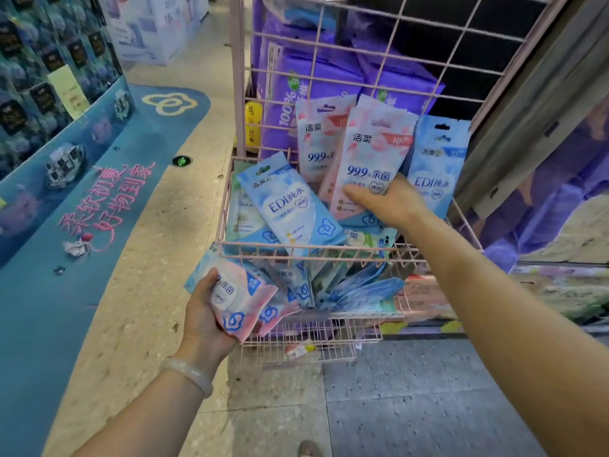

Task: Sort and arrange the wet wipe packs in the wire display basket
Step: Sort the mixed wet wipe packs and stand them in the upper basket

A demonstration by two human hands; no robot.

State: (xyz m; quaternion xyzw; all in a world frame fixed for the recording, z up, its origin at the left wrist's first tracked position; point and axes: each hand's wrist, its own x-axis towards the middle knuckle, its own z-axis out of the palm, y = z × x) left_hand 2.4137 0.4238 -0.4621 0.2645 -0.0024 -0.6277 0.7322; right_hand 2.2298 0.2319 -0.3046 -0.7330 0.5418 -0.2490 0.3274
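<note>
The pink wire basket point(227, 192) stood on the shop floor, its front rim running across the middle of the view, with large purple packs point(296, 80) stacked behind its tall back grid. The right hand point(387, 201) reached over the front rim into the basket, fingers spread flat against the lower part of a pink wipe pack point(370, 159) that stood upright near the back edge; whether the thumb closed behind it could not be told. A second pink pack point(318, 136) stood just to its left, and a blue pack point(438, 163) stood at the back right corner, just beside the hand. Another blue pack point(290, 206) lay tilted across the left half, over greenish packs point(242, 212) along the left edge. The left hand point(206, 308) was outside the front left corner, closed around a small stack of pink packs point(245, 298) pressed against the wire. A pale bangle point(192, 374) circled that wrist.
</note>
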